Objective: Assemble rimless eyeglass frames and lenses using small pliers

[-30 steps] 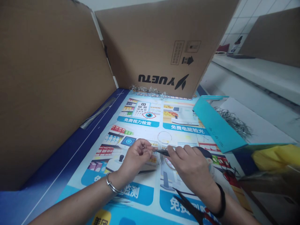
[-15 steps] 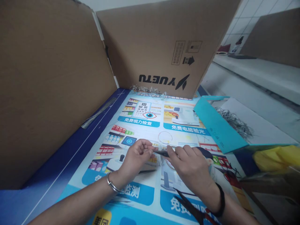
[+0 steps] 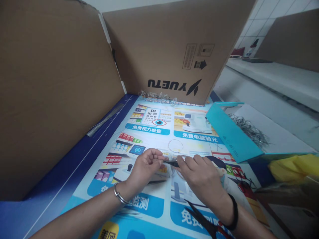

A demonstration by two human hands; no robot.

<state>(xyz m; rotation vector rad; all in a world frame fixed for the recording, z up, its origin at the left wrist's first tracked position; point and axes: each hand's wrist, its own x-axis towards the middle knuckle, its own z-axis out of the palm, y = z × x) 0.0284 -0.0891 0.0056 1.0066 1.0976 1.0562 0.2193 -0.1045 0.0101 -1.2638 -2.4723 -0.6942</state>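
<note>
My left hand (image 3: 149,164) is closed in a pinch on what looks like thin wire, mostly hidden by its fingers. My right hand (image 3: 201,177) grips slim black tweezers (image 3: 171,163), whose tip points left and meets the left fingertips. Fine clear loops (image 3: 169,171), hard to make out, hang between the two hands. Just beyond them a thin wire ring (image 3: 175,146) lies flat on the printed mat. Scissors with dark blades (image 3: 199,215) and red handles lie below my right wrist, partly covered by it.
Cardboard panels (image 3: 174,49) stand at the left and back. At the right, a turquoise box (image 3: 231,136) holds a tangle of wires (image 3: 249,129), with yellow material (image 3: 294,168) nearer me. Straight wire strands (image 3: 104,120) lie at left; clear tangled bits (image 3: 159,96) line the back.
My right hand has shifted very slightly, and the tweezers' tip stays at the left fingertips. The left hand has barely moved.
</note>
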